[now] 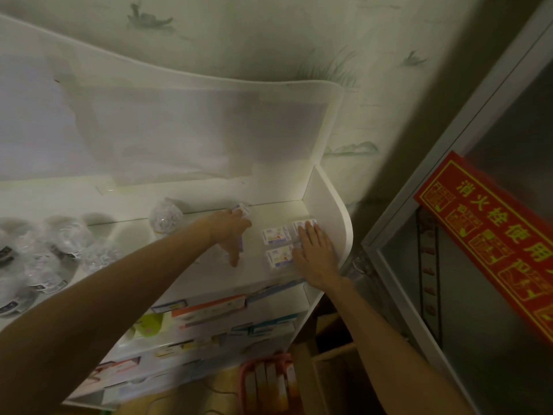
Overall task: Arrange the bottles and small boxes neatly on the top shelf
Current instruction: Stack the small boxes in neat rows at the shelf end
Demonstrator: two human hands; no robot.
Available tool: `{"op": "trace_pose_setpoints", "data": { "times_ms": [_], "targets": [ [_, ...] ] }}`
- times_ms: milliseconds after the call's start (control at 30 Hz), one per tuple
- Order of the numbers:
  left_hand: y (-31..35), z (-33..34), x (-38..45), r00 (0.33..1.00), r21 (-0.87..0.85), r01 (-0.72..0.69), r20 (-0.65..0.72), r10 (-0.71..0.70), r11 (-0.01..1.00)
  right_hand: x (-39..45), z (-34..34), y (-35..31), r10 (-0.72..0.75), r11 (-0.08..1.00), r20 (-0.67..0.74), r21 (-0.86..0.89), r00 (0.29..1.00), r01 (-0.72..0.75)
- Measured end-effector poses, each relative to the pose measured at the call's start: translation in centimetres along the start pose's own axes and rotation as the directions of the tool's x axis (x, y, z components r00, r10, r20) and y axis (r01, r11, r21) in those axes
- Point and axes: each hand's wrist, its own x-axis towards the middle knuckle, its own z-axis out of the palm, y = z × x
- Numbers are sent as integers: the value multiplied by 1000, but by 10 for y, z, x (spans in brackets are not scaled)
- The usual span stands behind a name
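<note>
A: Where are the small boxes on the top shelf [278, 211]?

B: At its right end. Two white ones lie clear in view, the far small box [276, 235] and the near small box [279, 257], one behind the other, long sides running left to right. A third, the corner box [305, 226], sits just right of the far one, against the shelf's side panel [326, 217].

A: And the hands?

B: The right hand [314, 253] lies flat, fingers straight, fingertips on the corner box and touching the right ends of the pair. The left hand [232, 235] is further left, its fingers stretched towards the near edge; a fourth box [241, 209] peeks out beyond it at the back wall, but I can't tell whether it's held.

A: So which hand serves the pair?

B: The right, I'd judge; the boxes lie just left of its fingers, so a nudge left or right would square them.

A: Bottles?

B: One clear bottle [165, 218] stands left of the left wrist. Well to the left is a cluster of clear bottles [57, 247], at least five, too blurred to count exactly
</note>
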Motion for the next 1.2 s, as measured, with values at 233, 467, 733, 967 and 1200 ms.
{"op": "trace_pose_setpoints", "data": {
  "times_ms": [233, 467, 733, 967, 1200],
  "targets": [
    [9, 15, 22, 955, -53, -1, -297, -14, 999, 1, 2, 0, -1, 1000, -11, 0, 1000, 1],
    [16, 24, 21, 894, -148, -6, -445, -61, 989, 2, 6, 0, 10, 1000, -61, -2, 998, -11],
    [47, 31, 3, 946, -70, -188, -283, 161, 980, 4, 13, -8, 84, 996, -134, 9, 987, -84],
    [50, 37, 7, 925, -16, -208, -329, 191, 978, 2, 4, -7, 38, 999, -100, 7, 994, -38],
    [51, 42, 11, 919, -44, -195, -358, 167, 980, 1, 5, -4, 17, 1000, -98, 23, 995, -15]
  ]
}}
